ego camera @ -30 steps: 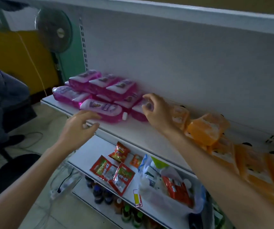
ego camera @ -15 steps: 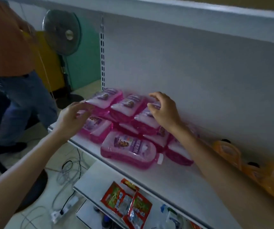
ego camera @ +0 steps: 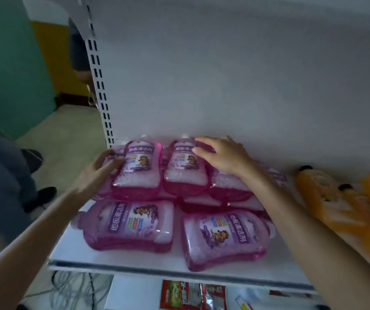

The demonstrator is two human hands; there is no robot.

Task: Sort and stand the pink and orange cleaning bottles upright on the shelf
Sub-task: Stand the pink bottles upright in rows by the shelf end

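Both hands stay on the pink bottles point(ego camera: 180, 173) (all lying flat): left hand point(ego camera: 99, 173) presses one's side, fingers straight; right hand point(ego camera: 224, 157) rests flat on top.

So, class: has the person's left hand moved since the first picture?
Yes. The left hand has gone from the front edge of the shelf inward, toward the back wall, and now touches the top left pink bottle.

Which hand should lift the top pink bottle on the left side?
Probably the left hand: its fingers touch the edge of that top left pink bottle, while the right hand lies on the neighbouring pink bottle, farther over.
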